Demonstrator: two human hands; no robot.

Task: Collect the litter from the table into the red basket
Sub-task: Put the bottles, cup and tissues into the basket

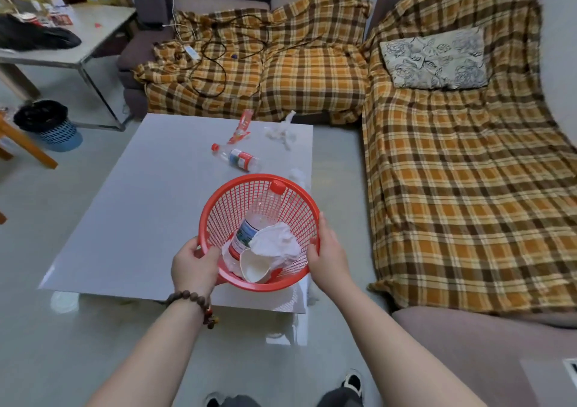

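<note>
The red basket (218, 216) is tilted toward me over the near right part of the grey table (140, 213). My left hand (193, 266) grips its near left rim and my right hand (327, 250) holds its right rim. Inside lie a clear bottle with a red cap (265, 206), a crumpled white tissue (276, 239) and a paper cup (254, 266). On the table beyond the basket lie another plastic bottle (239, 157), a red wrapper (242, 130), a crumpled white tissue (281, 133) and a small tissue scrap (298, 175).
A sofa under a plaid blanket (452, 172) wraps the far and right sides, with cables (215, 63) and a patterned pillow (434, 58) on it. A blue bin with a black bag (50, 125) stands at the left beside a side table (78, 41).
</note>
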